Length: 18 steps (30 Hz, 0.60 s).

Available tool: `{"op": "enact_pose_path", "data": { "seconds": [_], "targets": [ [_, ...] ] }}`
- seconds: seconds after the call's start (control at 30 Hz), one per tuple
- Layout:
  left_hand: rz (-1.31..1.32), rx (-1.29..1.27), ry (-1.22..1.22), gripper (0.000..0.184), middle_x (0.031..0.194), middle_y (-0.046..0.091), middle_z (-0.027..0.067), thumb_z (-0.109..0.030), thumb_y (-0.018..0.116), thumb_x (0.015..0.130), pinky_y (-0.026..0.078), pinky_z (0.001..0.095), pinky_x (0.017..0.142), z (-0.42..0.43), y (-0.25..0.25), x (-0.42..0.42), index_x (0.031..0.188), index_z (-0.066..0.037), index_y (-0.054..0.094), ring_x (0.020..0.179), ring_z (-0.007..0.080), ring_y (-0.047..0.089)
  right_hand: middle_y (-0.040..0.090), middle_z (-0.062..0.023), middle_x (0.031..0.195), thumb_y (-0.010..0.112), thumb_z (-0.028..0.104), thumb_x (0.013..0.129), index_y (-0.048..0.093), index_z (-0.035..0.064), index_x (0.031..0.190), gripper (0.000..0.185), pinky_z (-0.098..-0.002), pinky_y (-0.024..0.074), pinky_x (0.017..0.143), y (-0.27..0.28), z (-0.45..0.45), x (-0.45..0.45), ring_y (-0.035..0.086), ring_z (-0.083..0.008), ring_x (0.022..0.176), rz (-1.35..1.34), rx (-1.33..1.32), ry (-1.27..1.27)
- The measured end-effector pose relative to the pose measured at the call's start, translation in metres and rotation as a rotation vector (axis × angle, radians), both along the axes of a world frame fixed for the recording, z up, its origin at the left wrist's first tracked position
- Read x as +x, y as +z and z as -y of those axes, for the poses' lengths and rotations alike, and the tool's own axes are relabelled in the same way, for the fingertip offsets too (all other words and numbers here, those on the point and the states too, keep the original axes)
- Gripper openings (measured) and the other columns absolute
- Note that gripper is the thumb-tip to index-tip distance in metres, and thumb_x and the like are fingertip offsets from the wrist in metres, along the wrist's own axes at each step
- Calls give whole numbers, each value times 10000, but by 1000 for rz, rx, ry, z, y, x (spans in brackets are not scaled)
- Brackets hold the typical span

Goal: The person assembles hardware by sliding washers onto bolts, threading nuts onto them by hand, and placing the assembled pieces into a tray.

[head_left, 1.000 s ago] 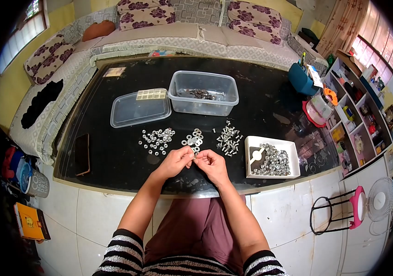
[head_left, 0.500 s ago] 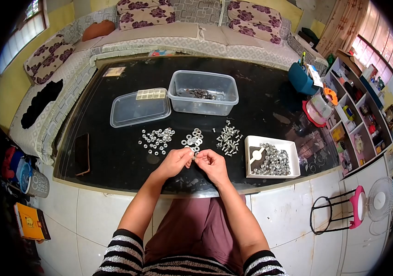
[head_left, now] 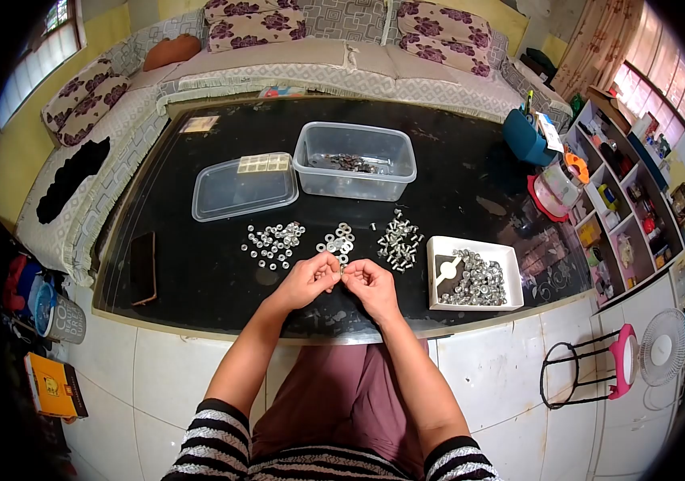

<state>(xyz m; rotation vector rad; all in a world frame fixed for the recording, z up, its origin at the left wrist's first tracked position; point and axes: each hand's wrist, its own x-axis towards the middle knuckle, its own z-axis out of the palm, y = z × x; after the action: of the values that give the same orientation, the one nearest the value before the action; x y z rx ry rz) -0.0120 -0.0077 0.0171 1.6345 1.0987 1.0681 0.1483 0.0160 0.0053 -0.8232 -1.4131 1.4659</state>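
Note:
My left hand point(head_left: 316, 280) and my right hand point(head_left: 369, 289) meet over the table's near side. Their fingertips pinch a small metal fastener point(head_left: 342, 270) between them, mostly hidden by the fingers. Just beyond the hands lies a small heap of flat washers point(head_left: 338, 238). To the left of it are scattered metal nuts point(head_left: 276, 240). A pile of short bolts point(head_left: 399, 242) sits to the right. Farther right, a white box point(head_left: 471, 305) holds many metal fasteners point(head_left: 479, 282) and a pale round-ended piece point(head_left: 447, 269).
On the black table point(head_left: 198, 280) stands a clear plastic tub point(head_left: 354, 188) with dark small parts inside. Its lid point(head_left: 238, 196) lies to the left. A phone point(head_left: 143, 268) rests near the left edge; a teal holder point(head_left: 525, 136) and a jar point(head_left: 557, 186) stand at the right.
My fingertips have shifted slightly around the small fastener, and the left fingers are more curled. The piles and containers have stayed in place.

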Motion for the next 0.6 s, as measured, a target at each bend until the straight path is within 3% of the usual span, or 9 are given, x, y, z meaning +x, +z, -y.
{"op": "enact_pose_path", "data": {
  "seconds": [0.3,0.4,0.5,0.6],
  "targets": [
    [149,-47,27,91,613,513,10,-104,520,796,382,215,513,-2,-4,1,818,-22,488,554,66,481,541,33,699,596,11,756,569,17,820,70,-141,376,548,-3,-1,0,464,-9,603,-15,2,-9],
    [21,54,10,91,612,509,4,-96,525,780,379,210,513,-3,-9,-2,824,-26,486,556,60,480,541,31,697,592,11,760,568,16,821,66,-142,379,548,-4,-2,0,466,-13,600,-19,-6,-9],
    [-23,-3,9,113,608,507,-1,-94,535,766,377,209,510,-2,-4,-3,841,-30,480,551,57,477,538,31,692,590,11,761,567,16,819,63,-141,378,547,-4,-2,0,465,-13,596,-22,-11,-8],
    [68,64,22,99,598,505,7,-93,536,764,380,216,507,-2,-8,-1,820,-29,484,540,67,479,536,32,688,590,9,759,566,16,817,63,-141,377,545,-3,-2,0,464,-13,593,-23,-12,-5]
  ]
}}
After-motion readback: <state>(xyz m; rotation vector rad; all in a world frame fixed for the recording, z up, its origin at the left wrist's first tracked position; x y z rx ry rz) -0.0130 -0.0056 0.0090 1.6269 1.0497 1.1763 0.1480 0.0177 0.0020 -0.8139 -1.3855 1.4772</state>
